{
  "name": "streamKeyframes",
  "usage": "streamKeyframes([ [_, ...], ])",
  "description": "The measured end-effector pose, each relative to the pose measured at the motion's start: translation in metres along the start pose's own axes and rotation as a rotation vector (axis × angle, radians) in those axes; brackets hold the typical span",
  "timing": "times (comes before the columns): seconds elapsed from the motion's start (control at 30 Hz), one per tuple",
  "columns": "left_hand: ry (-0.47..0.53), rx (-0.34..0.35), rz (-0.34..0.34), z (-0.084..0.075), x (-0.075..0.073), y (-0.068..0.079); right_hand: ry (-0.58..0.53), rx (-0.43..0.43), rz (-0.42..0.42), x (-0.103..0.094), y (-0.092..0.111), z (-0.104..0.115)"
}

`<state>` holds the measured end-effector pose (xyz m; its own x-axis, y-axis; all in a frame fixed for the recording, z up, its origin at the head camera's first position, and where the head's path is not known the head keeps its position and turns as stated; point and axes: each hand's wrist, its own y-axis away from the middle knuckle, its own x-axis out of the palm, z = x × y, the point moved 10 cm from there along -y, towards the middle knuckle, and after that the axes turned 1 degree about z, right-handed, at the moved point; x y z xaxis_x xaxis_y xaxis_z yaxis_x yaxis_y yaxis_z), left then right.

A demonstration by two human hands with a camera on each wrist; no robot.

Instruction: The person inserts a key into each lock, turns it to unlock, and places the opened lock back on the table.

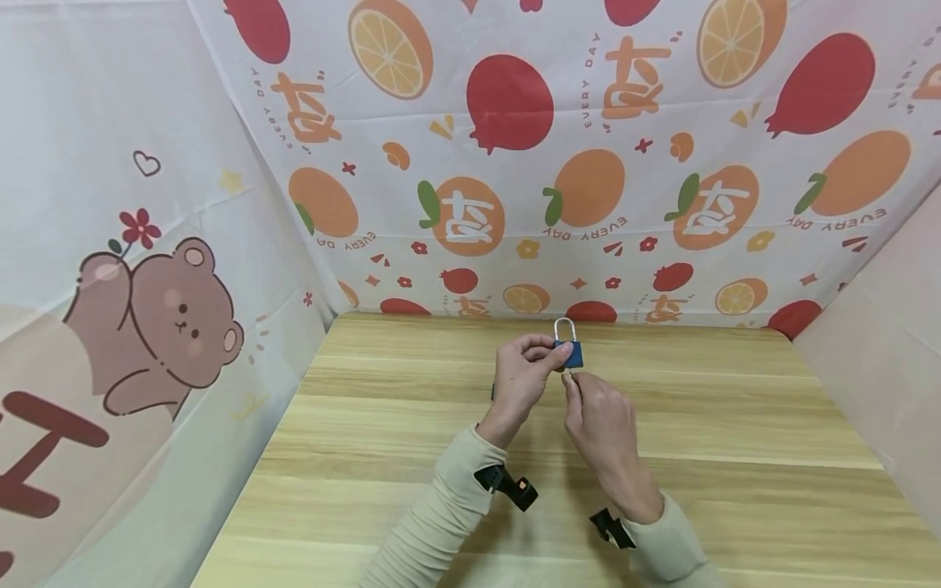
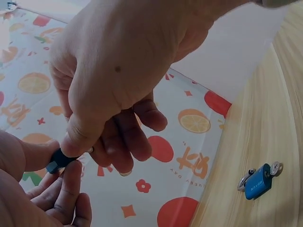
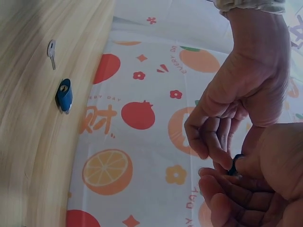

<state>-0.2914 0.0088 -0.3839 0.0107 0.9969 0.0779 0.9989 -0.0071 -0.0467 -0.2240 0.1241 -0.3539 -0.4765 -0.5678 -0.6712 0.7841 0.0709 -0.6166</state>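
Observation:
Over the far part of the table, my left hand (image 1: 520, 371) grips a blue padlock (image 1: 572, 354) between thumb and fingers, its silver shackle pointing up. My right hand (image 1: 604, 420) pinches a small silver key at the lower end of the padlock; the fingers hide most of it, and a glint of the key (image 2: 90, 150) shows in the left wrist view. A second blue padlock (image 2: 258, 183) lies on the table, mostly hidden behind the left wrist in the head view. Beside it lies a second key (image 3: 51, 51), clearest in the right wrist view.
The wooden table (image 1: 353, 457) ends at a fruit-printed cloth wall (image 1: 412, 269) just behind the hands. A bear-printed cloth (image 1: 95, 188) hangs on the left, and a plain pale panel (image 1: 882, 327) stands on the right. Black straps (image 1: 507, 487) sit around the wrists.

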Motion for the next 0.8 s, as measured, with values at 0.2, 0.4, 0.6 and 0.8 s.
streamKeyframes([
  [0.2, 0.013, 0.009, 0.005, -0.0017, 0.0007, -0.0003, -0.013, 0.007, -0.008, -0.0018, -0.0013, 0.0008],
  [0.4, 0.005, 0.025, 0.013, -0.0025, 0.0026, 0.0015, -0.031, 0.001, -0.018, -0.0032, -0.0005, 0.0],
  [0.6, -0.011, 0.046, 0.012, -0.0046, 0.0031, 0.0036, -0.045, -0.003, -0.021, -0.004, 0.001, -0.0011],
  [0.8, -0.021, 0.052, 0.003, -0.0054, 0.003, 0.0045, -0.071, 0.011, -0.023, -0.0054, 0.0017, -0.0052],
])
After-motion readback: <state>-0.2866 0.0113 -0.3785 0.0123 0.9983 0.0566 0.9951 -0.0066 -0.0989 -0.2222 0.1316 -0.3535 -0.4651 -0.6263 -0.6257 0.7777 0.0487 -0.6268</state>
